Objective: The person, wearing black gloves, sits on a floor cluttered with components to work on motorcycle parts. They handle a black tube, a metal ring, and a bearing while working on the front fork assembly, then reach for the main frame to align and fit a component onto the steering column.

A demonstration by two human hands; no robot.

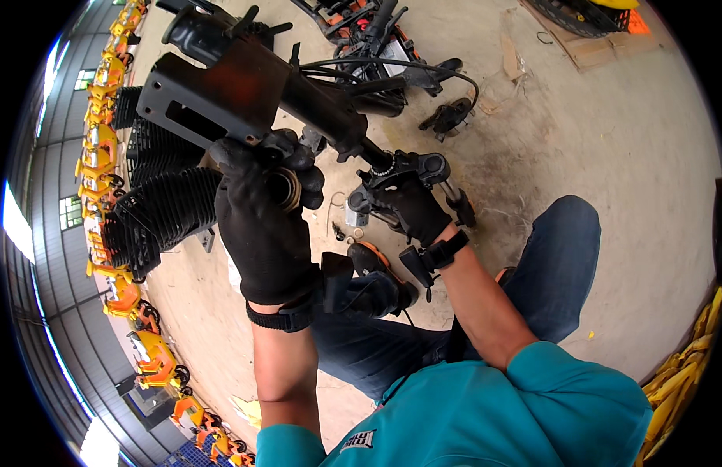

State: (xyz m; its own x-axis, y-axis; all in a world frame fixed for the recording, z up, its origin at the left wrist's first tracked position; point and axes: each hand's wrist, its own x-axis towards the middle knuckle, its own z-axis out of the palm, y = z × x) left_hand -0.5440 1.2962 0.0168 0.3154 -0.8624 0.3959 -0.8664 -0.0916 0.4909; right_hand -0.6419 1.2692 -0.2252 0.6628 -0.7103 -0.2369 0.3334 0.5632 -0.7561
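Observation:
My left hand (261,226), in a black glove, has its fingers curled round a hollow metal ring (296,191) with a dark inside. It sits just below the black bracket (213,89) of a vehicle frame; whether it also touches the bracket I cannot tell. My right hand (414,208), also gloved, is closed on the crown of a black front fork (423,167). The fork's stem points up into the lower end of the frame's slanting black tube (324,117). A ring of small balls (384,165) shows round the stem's base. My right palm side is hidden.
Cables, a brake lever and other dark parts (376,47) lie beyond the tube. Black ribbed parts (166,206) are stacked at left. Small hardware (347,232) lies by my shoe. Yellow scooters (104,148) line the far left; a black basket (575,15) rests on cardboard.

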